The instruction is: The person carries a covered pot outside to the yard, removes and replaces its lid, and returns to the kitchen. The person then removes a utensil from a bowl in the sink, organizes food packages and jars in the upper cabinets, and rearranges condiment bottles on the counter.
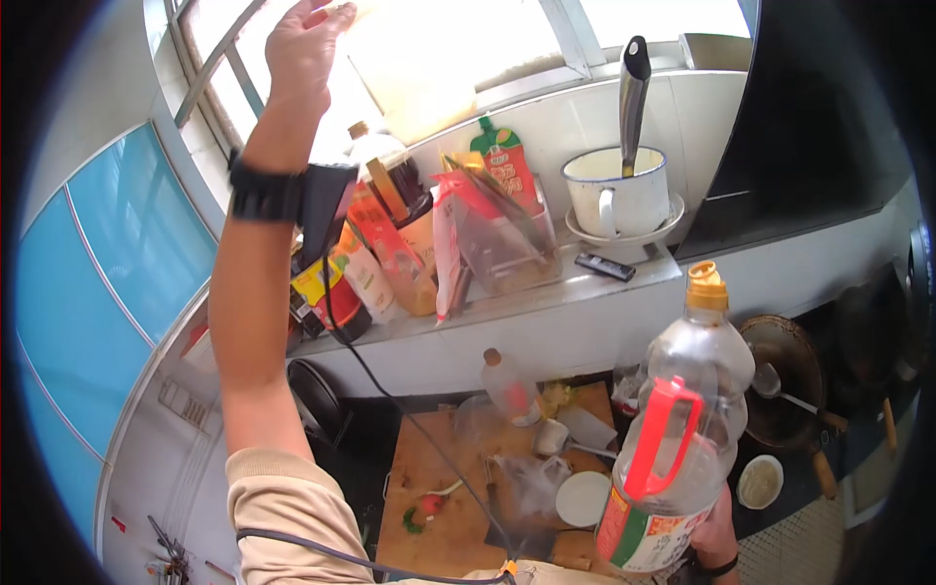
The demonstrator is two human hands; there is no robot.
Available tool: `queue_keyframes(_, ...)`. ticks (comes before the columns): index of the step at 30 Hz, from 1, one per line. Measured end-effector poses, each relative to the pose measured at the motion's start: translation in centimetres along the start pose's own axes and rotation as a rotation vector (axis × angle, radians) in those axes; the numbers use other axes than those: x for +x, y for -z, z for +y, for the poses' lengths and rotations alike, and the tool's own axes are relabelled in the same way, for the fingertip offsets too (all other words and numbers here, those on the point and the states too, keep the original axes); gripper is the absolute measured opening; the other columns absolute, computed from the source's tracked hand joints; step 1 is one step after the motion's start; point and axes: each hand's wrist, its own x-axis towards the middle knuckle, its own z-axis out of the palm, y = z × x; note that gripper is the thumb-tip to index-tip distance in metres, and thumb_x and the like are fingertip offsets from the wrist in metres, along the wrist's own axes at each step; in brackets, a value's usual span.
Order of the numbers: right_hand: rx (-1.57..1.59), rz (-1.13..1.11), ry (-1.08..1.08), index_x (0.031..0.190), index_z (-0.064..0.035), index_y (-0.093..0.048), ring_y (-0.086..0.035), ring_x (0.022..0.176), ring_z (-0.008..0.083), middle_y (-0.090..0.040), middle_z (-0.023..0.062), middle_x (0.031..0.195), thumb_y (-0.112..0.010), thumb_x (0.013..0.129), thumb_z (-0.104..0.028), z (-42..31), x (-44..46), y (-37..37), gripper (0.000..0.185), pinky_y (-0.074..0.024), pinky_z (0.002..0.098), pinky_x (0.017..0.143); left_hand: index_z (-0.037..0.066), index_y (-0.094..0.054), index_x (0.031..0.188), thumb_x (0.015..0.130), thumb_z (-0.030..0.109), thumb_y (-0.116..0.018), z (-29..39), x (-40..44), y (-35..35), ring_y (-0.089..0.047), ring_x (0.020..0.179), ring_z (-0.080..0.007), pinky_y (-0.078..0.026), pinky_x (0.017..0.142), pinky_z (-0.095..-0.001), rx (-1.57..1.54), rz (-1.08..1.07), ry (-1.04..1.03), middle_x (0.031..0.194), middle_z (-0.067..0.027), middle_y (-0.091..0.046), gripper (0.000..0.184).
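Observation:
My left hand [304, 49] is raised at the top left in front of the bright window. Its fingertips are closed together at the frame's upper edge; glare hides what they hold, if anything. A large clear plastic bottle [682, 380] with a yellow cap, red handle and red-green label stands out close to the camera at the right, nearly upright. It looks almost empty. My right hand [717, 534] grips it low down, mostly hidden behind its base.
A ledge [468, 304] carries bottles, packets, a plastic bin [502, 239] and an enamel pot [620, 200] with a handle in it. Below, a wooden board [414, 478] bears a radish, bags and a white plate [583, 499]. A wok [780, 361] and bowl [760, 482] are at right.

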Motion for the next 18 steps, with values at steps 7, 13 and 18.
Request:
queue_keyframes(7,-0.069,-0.008,0.025,0.147,0.0001,-0.022,-0.043,0.128,0.0208,-0.043,0.0109,0.138,-0.084,0.059,-0.033,1.0,0.1,-1.5,0.113,-0.0324,0.0341,0.108,0.002,-0.068,0.104,0.089,0.005,-0.058,8.6,-19.2,2.5,-0.063,0.078,-0.0100,-0.051,0.072,-0.0216,-0.371,-0.321,0.320,0.080,-0.0007,-0.060,0.018)
queue_keyframes(13,-0.094,0.020,0.096,0.148,-0.0017,-0.022,-0.043,0.129,0.0208,-0.043,0.0109,0.138,-0.083,0.060,-0.026,0.5,-3.7,-5.2,0.109,-0.0315,0.0337,0.108,0.009,-0.072,0.100,0.081,0.002,-0.059,10.9,-30.6,1.1,-0.050,0.082,-0.0174,-0.041,0.070,-0.0275,-0.347,-0.632,0.169,0.086,-0.0058,-0.050,0.024)
queue_keyframes(18,-0.657,0.118,0.290,0.148,-0.0048,-0.025,-0.045,0.127,0.0259,-0.046,0.0164,0.136,-0.084,0.060,-0.034,1.3,-10.6,-7.7,0.110,-0.0333,0.0353,0.106,0.002,-0.067,0.097,0.080,0.007,-0.064,14.0,-37.4,3.2,-0.049,0.083,-0.0180,-0.041,0.074,-0.0284,-0.403,-0.597,0.156,0.090,-0.0065,-0.049,0.018)
